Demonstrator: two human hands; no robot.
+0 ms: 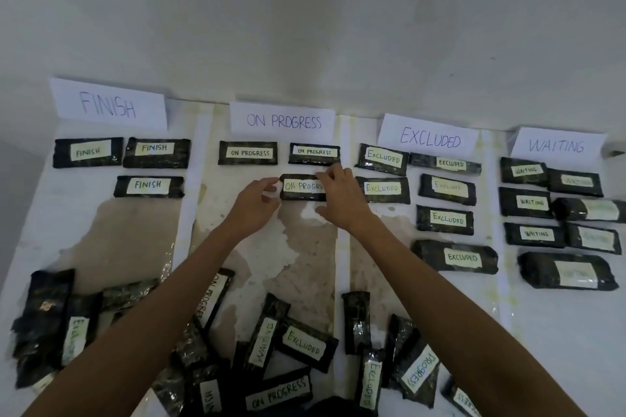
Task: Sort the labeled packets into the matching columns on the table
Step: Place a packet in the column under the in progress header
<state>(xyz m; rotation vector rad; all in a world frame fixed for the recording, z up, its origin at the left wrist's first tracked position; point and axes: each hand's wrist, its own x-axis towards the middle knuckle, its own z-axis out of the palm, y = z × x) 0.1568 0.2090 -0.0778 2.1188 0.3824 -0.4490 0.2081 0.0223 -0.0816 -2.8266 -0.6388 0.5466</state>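
Endwise, left hand point(254, 205) and right hand point(342, 198) fingers point(326, 176) pinch the packet point(299, 187).

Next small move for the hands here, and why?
Probably let go of the ON PROGRESS packet and bring both hands back to the unsorted pile. The left hand and right hand hold its ends, and it already lies flat in the column under the ON PROGRESS sign. Mixed-label packets still wait at the near edge.
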